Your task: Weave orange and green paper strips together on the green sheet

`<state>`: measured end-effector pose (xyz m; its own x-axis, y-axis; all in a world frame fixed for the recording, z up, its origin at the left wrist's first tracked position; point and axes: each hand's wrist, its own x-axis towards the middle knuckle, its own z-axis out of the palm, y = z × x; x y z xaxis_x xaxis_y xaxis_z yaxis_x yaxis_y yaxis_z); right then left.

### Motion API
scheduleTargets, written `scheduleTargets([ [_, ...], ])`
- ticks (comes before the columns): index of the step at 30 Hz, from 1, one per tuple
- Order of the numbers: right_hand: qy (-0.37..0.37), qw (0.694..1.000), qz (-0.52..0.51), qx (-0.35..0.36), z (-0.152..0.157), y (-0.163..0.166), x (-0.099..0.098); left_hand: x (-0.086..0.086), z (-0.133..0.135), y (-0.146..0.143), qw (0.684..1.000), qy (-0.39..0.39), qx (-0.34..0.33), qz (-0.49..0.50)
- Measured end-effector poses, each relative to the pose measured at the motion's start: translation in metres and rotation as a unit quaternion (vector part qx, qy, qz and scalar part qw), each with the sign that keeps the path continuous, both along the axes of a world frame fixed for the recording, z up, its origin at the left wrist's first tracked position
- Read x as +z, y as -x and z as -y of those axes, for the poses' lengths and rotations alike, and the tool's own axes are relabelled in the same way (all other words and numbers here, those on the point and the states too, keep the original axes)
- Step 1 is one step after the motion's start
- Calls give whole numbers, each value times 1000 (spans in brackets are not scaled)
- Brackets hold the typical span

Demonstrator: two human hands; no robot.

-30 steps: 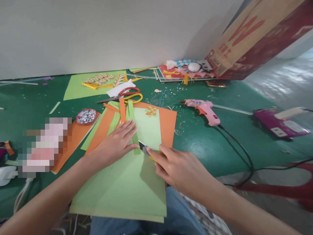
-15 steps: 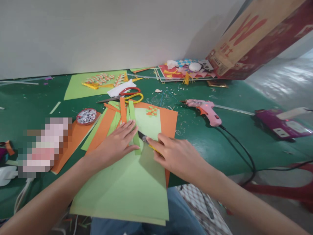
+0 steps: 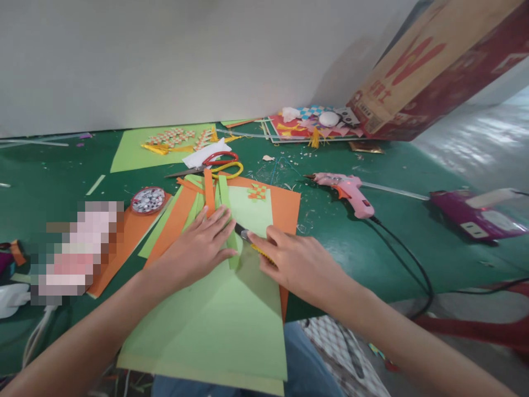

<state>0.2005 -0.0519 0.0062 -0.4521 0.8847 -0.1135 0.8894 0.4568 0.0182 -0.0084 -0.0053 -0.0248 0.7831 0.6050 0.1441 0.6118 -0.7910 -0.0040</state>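
My left hand (image 3: 198, 249) lies flat, fingers spread, pressing a green paper strip (image 3: 228, 220) down on a light green sheet (image 3: 219, 320). My right hand (image 3: 295, 263) is closed round a yellow utility knife (image 3: 250, 241), its blade tip touching the sheet just right of the strip. An orange sheet (image 3: 285, 207) lies under the green one, and more orange and green strips (image 3: 194, 204) fan out past my left fingers. A small woven orange-and-green patch (image 3: 257, 191) rests at the sheet's far end.
Red and yellow scissors (image 3: 215, 161) lie beyond the paper. A pink glue gun (image 3: 347, 189) with a black cord (image 3: 407, 259) sits to the right, a round tin of googly eyes (image 3: 147, 199) to the left. A cardboard box (image 3: 430, 71) leans at the back right, a purple device (image 3: 471, 218) further right.
My right hand with the knife has moved away from me along the strip's edge, toward the far end of the green sheet. My left hand has stayed pressed in place.
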Motion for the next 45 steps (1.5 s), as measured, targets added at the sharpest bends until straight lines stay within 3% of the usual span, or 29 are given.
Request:
scheduleTargets([
  [5,9,1000,9,10,10,0,-1,1,0,-2,997,-53,-25,47],
  [12,-18,1000,-9,22,16,-1,-6,3,-3,-2,995,52,60,63],
  [19,-9,1000,-7,10,11,1,-3,5,-2,-2,991,96,75,55],
  [45,-2,1000,16,-23,-28,2,2,5,-1,-2,996,53,55,43],
])
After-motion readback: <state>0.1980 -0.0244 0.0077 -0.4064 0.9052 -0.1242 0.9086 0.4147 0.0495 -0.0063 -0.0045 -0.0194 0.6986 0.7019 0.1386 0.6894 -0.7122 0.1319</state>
